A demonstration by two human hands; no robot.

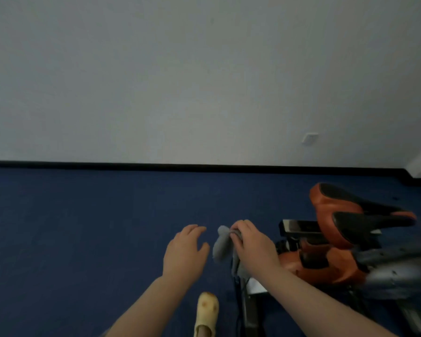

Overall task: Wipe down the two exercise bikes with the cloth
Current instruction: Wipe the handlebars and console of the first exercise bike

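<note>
Hands: right hand (249,244) grips a grey cloth (222,244), fingers curled round it; left hand (184,249) just beside, fingers relaxed, holding nothing.
Cloth: hangs limp from the right hand, long axis roughly downward, above the floor.
Bikes: two orange and black saddles (345,210) at right, close together, noses pointing right.
Floor: dark blue carpet (83,227); a yellow shoe (206,312) below the hands.
Room: pale wall (180,81), black skirting (156,166), white socket (310,138).
</note>
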